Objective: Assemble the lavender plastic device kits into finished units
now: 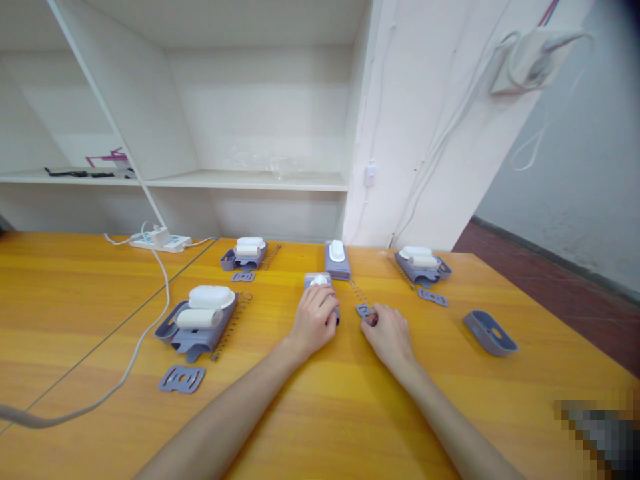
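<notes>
Here I am in what looks like a small assembly workshop: matching sets of grey-purple plastic housings [197,340] and coil springs [232,327] dot my wood-grain bench [310,427], with a power strip [176,244] and white shelving unit [250,180] behind.

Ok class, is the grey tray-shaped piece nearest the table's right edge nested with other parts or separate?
Separate: the grey piece rests on the table with bare wood around it, the right hand apart.

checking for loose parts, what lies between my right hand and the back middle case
In the head view, a coil spring near the case, then a slotted plate at the right hand.
</notes>
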### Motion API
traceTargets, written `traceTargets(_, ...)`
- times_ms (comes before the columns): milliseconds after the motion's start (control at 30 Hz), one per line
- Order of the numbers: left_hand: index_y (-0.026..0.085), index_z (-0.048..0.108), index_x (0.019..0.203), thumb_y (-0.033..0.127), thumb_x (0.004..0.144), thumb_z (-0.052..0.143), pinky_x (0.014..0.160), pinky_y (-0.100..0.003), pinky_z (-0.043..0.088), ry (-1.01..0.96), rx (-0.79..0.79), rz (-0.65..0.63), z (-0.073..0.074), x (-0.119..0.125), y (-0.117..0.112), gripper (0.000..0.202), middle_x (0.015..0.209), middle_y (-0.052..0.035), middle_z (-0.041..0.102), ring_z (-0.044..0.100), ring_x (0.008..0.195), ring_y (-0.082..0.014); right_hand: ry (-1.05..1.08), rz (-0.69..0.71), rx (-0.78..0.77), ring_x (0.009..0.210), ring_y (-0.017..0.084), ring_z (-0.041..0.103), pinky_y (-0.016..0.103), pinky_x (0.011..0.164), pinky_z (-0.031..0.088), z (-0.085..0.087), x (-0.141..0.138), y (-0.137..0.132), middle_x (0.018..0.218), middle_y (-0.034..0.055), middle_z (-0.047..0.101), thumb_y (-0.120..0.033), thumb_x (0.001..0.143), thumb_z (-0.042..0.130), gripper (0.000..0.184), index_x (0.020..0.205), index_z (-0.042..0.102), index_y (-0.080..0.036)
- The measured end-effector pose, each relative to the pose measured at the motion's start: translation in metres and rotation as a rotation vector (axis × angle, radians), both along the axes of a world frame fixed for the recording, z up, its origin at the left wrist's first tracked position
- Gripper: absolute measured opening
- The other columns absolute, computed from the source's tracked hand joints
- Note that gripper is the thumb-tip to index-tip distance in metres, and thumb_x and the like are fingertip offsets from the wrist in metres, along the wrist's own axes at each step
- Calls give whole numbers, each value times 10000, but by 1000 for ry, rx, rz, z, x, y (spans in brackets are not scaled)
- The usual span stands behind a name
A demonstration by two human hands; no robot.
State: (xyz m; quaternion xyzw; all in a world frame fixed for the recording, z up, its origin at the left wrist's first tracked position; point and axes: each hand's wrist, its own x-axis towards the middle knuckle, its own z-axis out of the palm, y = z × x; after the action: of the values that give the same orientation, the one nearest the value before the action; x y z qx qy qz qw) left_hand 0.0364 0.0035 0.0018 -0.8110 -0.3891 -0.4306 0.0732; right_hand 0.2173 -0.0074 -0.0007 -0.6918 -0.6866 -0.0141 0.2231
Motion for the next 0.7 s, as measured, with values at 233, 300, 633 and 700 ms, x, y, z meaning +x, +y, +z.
traceTargets(233, 201, 575, 872, 54, 720, 445, 937, -433, 402, -14, -7, -18, 0, 0, 0, 248, 1012, -73, 592, 494, 1094, -231, -47, 21, 99, 615, 159, 536, 269, 547, 262, 4, -2, -6, 705, 21, 580, -211, 778, 504, 100, 679, 492, -207)
traceTargets(300, 202, 575, 876, 53, 719, 443, 936, -440, 400, -17, -12, -16, 0, 1, 0, 253, 1014, -76, 590, 495, 1093, -236, -31, 24, 119, 598, 155, 543, 268, 542, 261, 3, -2, -6, 692, 13, 591, -203, 806, 472, 107, 700, 484, -211)
traceTargets(633, 199, 573, 911, 88, 727, 459, 984, -461, 339, 24, -17, 21, 3, 2, -3, 243, 1028, -79, 590, 490, 1102, -236, 501, 88, 168, 589, 167, 559, 260, 565, 372, -8, 7, 4, 634, 1, 581, -297, 793, 486, 142, 681, 450, -219)
traceTargets(700, 193, 570, 936, 116, 735, 473, 1013, -472, 298, 42, -20, 39, 6, 4, -6, 236, 1040, -83, 591, 489, 1104, -236, 718, 125, 170, 579, 159, 553, 260, 566, 400, -9, 5, 6, 618, -11, 558, -340, 780, 518, 186, 669, 431, -220)
